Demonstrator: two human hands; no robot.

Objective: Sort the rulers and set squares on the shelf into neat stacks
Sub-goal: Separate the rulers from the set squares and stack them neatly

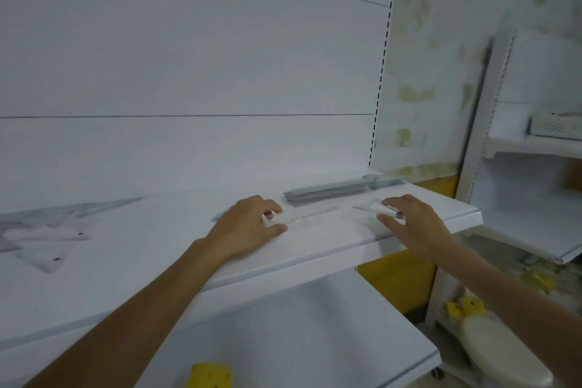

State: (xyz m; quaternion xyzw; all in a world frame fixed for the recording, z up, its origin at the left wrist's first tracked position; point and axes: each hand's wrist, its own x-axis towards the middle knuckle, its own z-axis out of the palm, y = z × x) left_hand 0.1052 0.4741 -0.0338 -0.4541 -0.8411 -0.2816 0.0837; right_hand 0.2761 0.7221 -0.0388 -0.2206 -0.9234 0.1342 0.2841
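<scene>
Two bare hands up on the white shelf [157, 261], both busy. Pinching the left end of a clear ruler [315, 214] with the left hand [248, 224], fingers curled over the top, thumb stretched along the front edge. Ruler flat on the shelf, running off to the right toward the other hand.

Gripping a small clear plastic piece [371, 206] with the right hand [412, 224], fingers curled over its far edge, thumb below and pointing left. Can't say for sure whether set square or short ruler, way too see-through and blurry. Also can't tell whether lifted or resting on the shelf.

Just behind both hands, close to the back panel: a neat grey stack of rulers [330, 191], lying lengthwise, with a few more clear bits at its right end by the slotted upright [382, 72]. Way off to the left on the same shelf: a messy pile of clear set squares [47, 236], overlapping at all sorts of angles, well apart from the hands.

Underneath, a lower shelf [283, 340] with a yellow boxy thing [209, 375] poking in at the bottom edge. Off to the right, a second white shelf unit [478, 104] with a white mesh basket [554, 126] sitting on it. Down low near the floor, some yellow bits [466, 307] next to a round whitish object [504, 353], too blurry to name.
</scene>
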